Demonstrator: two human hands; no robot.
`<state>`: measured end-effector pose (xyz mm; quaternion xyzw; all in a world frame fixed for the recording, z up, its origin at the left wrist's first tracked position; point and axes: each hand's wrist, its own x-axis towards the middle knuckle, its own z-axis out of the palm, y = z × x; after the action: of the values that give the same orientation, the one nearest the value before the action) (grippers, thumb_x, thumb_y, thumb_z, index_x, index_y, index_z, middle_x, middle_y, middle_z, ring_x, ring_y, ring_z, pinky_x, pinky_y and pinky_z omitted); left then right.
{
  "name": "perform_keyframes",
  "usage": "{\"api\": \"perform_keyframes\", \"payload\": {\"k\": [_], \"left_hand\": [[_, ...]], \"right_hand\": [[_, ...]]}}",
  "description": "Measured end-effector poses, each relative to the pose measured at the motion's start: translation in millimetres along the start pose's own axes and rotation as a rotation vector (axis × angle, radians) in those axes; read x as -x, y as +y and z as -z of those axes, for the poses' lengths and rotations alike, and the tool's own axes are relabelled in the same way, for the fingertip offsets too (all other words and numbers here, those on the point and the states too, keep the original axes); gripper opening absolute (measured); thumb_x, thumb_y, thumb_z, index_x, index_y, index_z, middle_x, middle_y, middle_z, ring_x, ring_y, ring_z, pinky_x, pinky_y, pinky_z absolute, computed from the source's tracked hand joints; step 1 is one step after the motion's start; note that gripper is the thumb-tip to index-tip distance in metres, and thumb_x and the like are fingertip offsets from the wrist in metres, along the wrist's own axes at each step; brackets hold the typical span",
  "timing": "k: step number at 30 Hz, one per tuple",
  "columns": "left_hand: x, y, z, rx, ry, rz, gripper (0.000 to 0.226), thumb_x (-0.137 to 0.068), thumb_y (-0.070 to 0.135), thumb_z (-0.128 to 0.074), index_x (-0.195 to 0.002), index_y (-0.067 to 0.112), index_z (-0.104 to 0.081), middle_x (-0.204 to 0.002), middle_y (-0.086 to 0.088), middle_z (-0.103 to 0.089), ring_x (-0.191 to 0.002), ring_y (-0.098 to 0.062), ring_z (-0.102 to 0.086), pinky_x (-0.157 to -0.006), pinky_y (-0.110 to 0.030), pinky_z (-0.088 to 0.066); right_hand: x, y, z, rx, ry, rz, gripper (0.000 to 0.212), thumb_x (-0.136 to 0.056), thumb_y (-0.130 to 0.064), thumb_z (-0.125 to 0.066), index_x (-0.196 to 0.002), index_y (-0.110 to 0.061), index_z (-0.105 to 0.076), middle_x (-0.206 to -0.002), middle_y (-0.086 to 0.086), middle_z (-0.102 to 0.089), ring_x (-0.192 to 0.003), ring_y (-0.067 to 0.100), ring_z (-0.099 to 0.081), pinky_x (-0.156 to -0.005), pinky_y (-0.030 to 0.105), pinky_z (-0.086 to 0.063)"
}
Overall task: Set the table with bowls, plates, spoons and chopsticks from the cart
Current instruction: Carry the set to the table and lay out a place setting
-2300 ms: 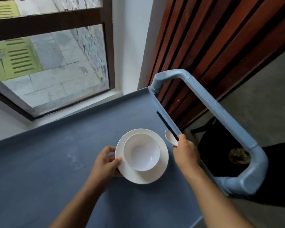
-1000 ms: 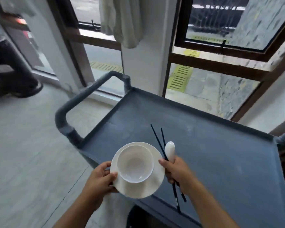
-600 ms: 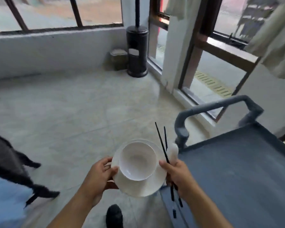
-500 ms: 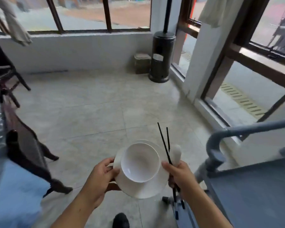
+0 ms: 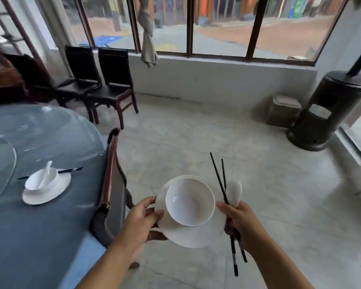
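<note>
Left hand (image 5: pixel 141 221): closed on the left rim of the carried plate, thumb on top, fingers underneath.
Right hand (image 5: pixel 241 222): closed around the carried chopsticks and the carried spoon together; thumb is pressed to the right rim of the plate, so the plate is supported from both sides.
Carried plate (image 5: pixel 193 234): white, round, held in the air above the floor, slightly tilted towards the camera.
Carried bowl (image 5: pixel 189 202): white, empty, seated upright on the plate, offset towards its far edge.
Carried chopsticks (image 5: pixel 218 174): black pair, tips pointed up and away, tails seen below the right hand; they are crossed slightly near the grip.
Carried spoon (image 5: pixel 233 192): white ceramic, bowl end seen above the fingers, just right of the chopsticks.
Table (image 5: pixel 35 236): round, covered in blue cloth, at the left, well apart from the carried set.
Laid setting: a white table plate (image 5: pixel 50 192) is set on the cloth, with a table bowl (image 5: pixel 34 181) on it and a table spoon (image 5: pixel 46 172) leaned inside that bowl; dark table chopsticks (image 5: pixel 71 170) are laid behind the bowl.
Near chair (image 5: pixel 109 180): dark wood back, pushed against the table edge, between the table and the carried set.
Far chairs (image 5: pixel 111 80): two dark ones are placed side by side under the windows.
Heater (image 5: pixel 323 109): dark cylinder, at the right on the tiled floor.
</note>
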<state>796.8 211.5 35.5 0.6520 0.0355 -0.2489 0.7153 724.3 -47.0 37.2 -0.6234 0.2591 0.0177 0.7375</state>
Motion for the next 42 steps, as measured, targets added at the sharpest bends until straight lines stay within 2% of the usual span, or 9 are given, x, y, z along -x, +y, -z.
{"api": "perform_keyframes", "payload": {"k": [4,10,14,18,24,29,33,38,42], "left_hand": [[-81,27,1,0.052,0.096,-0.027,0.029,-0.094,0.003,-0.063,-0.119,0.016,-0.065,-0.099,-0.011,-0.076,-0.083,-0.034,-0.073,-0.060,-0.045,-0.059],[-209,91,-8,0.120,0.290,-0.065,0.029,-0.092,0.003,-0.064,-0.119,0.012,-0.064,-0.105,-0.021,-0.072,-0.083,-0.037,-0.069,-0.061,-0.047,-0.059],[-283,139,4,0.188,0.377,-0.117,0.050,-0.073,0.017,-0.075,-0.120,0.009,-0.064,-0.101,-0.030,-0.067,-0.082,-0.047,-0.066,-0.053,-0.046,-0.057],[-353,173,34,0.219,0.472,-0.121,0.038,-0.074,0.020,-0.069,-0.112,0.020,-0.069,-0.099,-0.023,-0.071,-0.080,-0.037,-0.071,-0.057,-0.041,-0.057],[-483,218,122,0.195,0.618,-0.107,0.026,-0.070,0.018,-0.061,-0.093,0.027,-0.070,-0.091,-0.010,-0.074,-0.071,-0.026,-0.072,-0.053,-0.039,-0.057],[-582,276,199,0.182,0.683,-0.076,0.022,-0.070,0.026,-0.060,-0.092,0.027,-0.065,-0.086,-0.007,-0.073,-0.074,-0.028,-0.070,-0.054,-0.040,-0.057],[-643,321,260,0.186,0.764,-0.043,0.023,-0.069,0.026,-0.057,-0.092,0.028,-0.062,-0.093,-0.012,-0.069,-0.075,-0.027,-0.067,-0.051,-0.036,-0.056],[-722,361,340,0.195,0.870,-0.012,0.024,-0.068,0.024,-0.057,-0.092,0.027,-0.061,-0.097,-0.013,-0.070,-0.078,-0.027,-0.069,-0.050,-0.037,-0.056],[-791,387,420,0.185,0.959,-0.022,0.018,-0.086,0.011,-0.058,-0.098,0.024,-0.060,-0.101,-0.011,-0.069,-0.082,-0.027,-0.069,-0.049,-0.034,-0.055]], "right_hand": [[-113,-47,-12,0.076,-0.119,0.006,0.024,-0.094,-0.017,-0.065,-0.074,-0.007,-0.054,-0.046,-0.003,-0.037,-0.038,0.014,-0.031,-0.036,0.020,-0.027],[-281,-128,-42,0.148,-0.271,0.013,0.020,-0.093,-0.015,-0.065,-0.076,-0.008,-0.056,-0.046,-0.003,-0.039,-0.038,0.014,-0.031,-0.038,0.024,-0.027],[-381,-182,-78,0.189,-0.373,0.009,0.018,-0.092,-0.015,-0.066,-0.078,-0.007,-0.058,-0.049,-0.003,-0.043,-0.041,0.013,-0.035,-0.040,0.025,-0.031],[-471,-217,-128,0.235,-0.480,0.004,0.019,-0.092,-0.016,-0.066,-0.077,-0.009,-0.056,-0.051,-0.004,-0.041,-0.042,0.012,-0.034,-0.040,0.025,-0.030],[-615,-248,-237,0.316,-0.612,-0.001,0.018,-0.092,-0.016,-0.065,-0.080,-0.008,-0.056,-0.051,-0.001,-0.040,-0.041,0.013,-0.034,-0.039,0.024,-0.030],[-720,-293,-343,0.401,-0.640,0.009,0.022,-0.093,-0.014,-0.065,-0.075,-0.010,-0.053,-0.049,-0.002,-0.038,-0.040,0.013,-0.031,-0.038,0.026,-0.028],[-789,-325,-427,0.482,-0.699,0.068,0.021,-0.092,-0.013,-0.065,-0.074,-0.009,-0.054,-0.049,-0.001,-0.038,-0.040,0.013,-0.031,-0.039,0.024,-0.028],[-880,-338,-531,0.537,-0.756,0.054,0.014,-0.092,-0.013,-0.064,-0.084,-0.001,-0.059,-0.051,0.002,-0.038,-0.042,0.014,-0.032,-0.040,0.026,-0.029],[-962,-349,-636,0.563,-0.865,0.076,0.013,-0.092,-0.014,-0.064,-0.086,-0.002,-0.061,-0.051,0.002,-0.040,-0.042,0.014,-0.033,-0.040,0.026,-0.029]]}}
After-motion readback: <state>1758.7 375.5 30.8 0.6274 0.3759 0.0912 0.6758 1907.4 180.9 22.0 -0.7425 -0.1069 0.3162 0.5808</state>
